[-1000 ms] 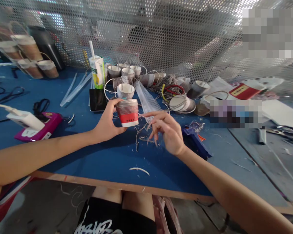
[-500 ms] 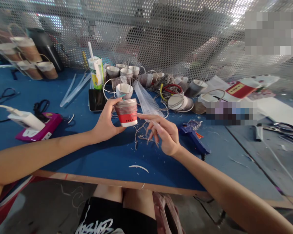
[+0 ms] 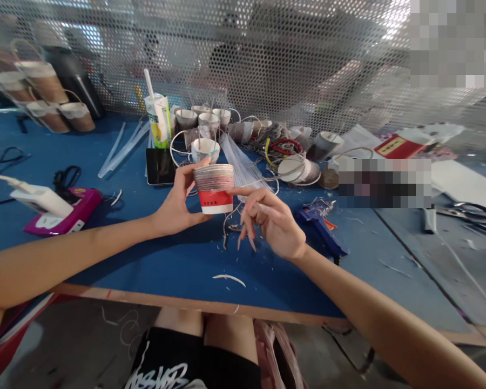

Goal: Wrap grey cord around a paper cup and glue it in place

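A red and white paper cup (image 3: 215,201), its upper part wound with greyish cord, is held above the blue table by my left hand (image 3: 177,204), thumb low and fingers at the rim. My right hand (image 3: 269,219) is on the cup's right side, index finger stretched to its wall and the other fingers curled loosely apart. A thin strand seems to pass near that index finger; whether the hand grips it is too fine to tell. Behind the cup stands a white-lined cup (image 3: 205,150) with a handle.
A blue glue gun (image 3: 322,231) lies to the right, scissors (image 3: 472,212) farther right. On the left are a magenta power strip (image 3: 65,212), a phone (image 3: 160,166) and a drink carton (image 3: 159,121). Tangled cord (image 3: 279,138) and several cups line the back.
The cup has turned slightly and shifted a little right in my left hand. My right hand has moved slightly right, its index finger still at the cup's wall.
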Available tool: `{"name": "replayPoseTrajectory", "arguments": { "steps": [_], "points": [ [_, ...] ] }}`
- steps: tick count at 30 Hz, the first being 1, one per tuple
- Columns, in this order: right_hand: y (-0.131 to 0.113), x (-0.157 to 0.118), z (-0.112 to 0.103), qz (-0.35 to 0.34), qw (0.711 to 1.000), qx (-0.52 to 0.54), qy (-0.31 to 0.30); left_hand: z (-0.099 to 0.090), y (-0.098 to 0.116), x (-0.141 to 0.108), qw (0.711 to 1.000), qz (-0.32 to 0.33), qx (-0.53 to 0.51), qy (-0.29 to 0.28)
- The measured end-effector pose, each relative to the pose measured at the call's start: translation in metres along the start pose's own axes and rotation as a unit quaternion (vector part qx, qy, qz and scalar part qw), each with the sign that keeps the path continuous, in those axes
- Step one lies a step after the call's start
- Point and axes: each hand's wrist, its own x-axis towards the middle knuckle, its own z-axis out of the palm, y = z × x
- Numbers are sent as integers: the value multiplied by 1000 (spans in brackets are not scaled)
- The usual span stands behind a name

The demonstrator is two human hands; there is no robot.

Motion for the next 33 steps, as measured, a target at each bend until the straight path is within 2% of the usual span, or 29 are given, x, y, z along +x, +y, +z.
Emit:
{"name": "replayPoseTrajectory", "arguments": {
  "steps": [4, 7, 8, 10, 13, 17, 20, 25, 27, 29, 31, 33],
  "points": [
    [2, 5, -3, -22, 997, 33, 72, 1, -1, 0, 1000, -2, -8, 12],
    [4, 5, -6, -85, 981, -4, 173, 0, -3, 0, 1000, 2, -4, 9],
    [5, 4, -7, -102, 976, -29, 190, 0, -4, 0, 1000, 4, -1, 7],
    [4, 1, -8, -107, 973, -98, 181, -1, -7, -1, 1000, 1, 1, 9],
    [3, -1, -8, -45, 966, -227, 120, 0, -11, -2, 999, 3, -20, 34],
    [5, 6, -11, 62, 929, -356, 84, 1, -13, -1, 994, 11, -76, 78],
    [11, 13, -18, 80, 895, -431, 84, 3, -11, 0, 989, 24, -99, 107],
    [16, 14, -22, 58, 870, -480, 97, 3, -8, 3, 983, 70, -111, 127],
    [16, 12, -20, 26, 853, -502, 139, 3, -8, 3, 987, 50, -103, 111],
    [15, 9, -18, -29, 837, -506, 207, 3, -9, 1, 992, 26, -81, 93],
    [14, 6, -17, -77, 841, -467, 263, 3, -11, 0, 995, 9, -61, 76],
    [13, 3, -15, -109, 866, -401, 279, 3, -12, -1, 997, 1, -56, 60]
  ]
}}
